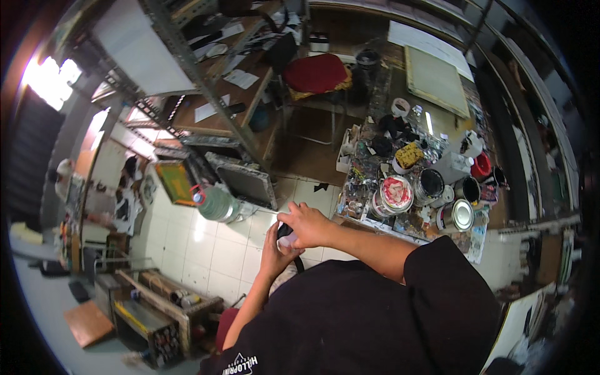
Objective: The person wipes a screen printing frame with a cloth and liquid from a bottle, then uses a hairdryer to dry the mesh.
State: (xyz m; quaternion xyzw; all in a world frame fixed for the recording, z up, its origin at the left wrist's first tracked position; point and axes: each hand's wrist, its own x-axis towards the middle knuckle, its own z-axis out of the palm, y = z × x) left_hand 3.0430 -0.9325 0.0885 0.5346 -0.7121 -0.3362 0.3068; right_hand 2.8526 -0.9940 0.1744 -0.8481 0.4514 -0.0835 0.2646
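My left hand (273, 255) and my right hand (307, 225) meet in front of my body, above the tiled floor. Between them is a small object, black on top and pale, translucent below (287, 234). Its kind is hard to make out, as fingers cover much of it. The left hand wraps it from below and the left side. My right hand closes over it from the right, fingers bent. To the left, a large clear greenish water bottle (217, 205) with a red handle and blue cap stands on the floor.
On my right is a paint-stained worktable (369, 187) with an open tin of red and white paint (396, 191), a closed metal tin (459, 215), a yellow sponge (409, 155) and a framed screen (435, 81). A red-seated chair (317, 73) stands ahead. Frames (247, 184) lean beside the bottle.
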